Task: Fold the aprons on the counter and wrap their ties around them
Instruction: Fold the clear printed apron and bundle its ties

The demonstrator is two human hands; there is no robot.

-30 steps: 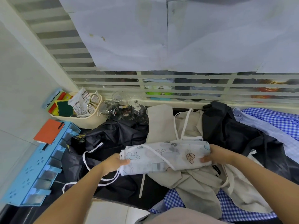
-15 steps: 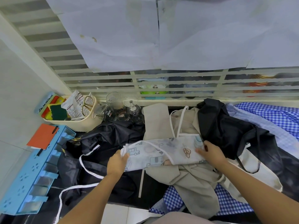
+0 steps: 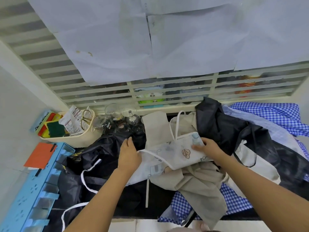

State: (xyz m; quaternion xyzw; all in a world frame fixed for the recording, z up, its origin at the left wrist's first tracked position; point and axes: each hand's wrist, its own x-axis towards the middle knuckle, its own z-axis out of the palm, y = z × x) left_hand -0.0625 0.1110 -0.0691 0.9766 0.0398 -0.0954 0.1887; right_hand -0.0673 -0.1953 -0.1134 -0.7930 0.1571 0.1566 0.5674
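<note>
A folded white apron [image 3: 173, 153] printed with leaves and cars lies across a heap of aprons on the dark counter. My right hand [image 3: 209, 148] grips its right end, thumb on top. My left hand [image 3: 129, 154] is at its left end with fingers pointing away from me, and the apron's white tie [image 3: 155, 154] comes out from under its thumb side and crosses the fold diagonally. Under it lie a beige apron [image 3: 200, 186], a black apron [image 3: 100, 158] on the left and another black one [image 3: 220, 128] on the right.
A blue checked apron [image 3: 274, 114] lies at the far right. Several glasses [image 3: 117, 118] stand at the back by the window grille, next to a cream basket [image 3: 75, 139] with sponges and scissors. A blue organiser [image 3: 33, 195] and an orange notebook [image 3: 40, 154] line the left wall.
My left hand has moved up and away over the apron's left end, taking the white tie with it. My right hand has stayed on the right end, which is lifted slightly.
</note>
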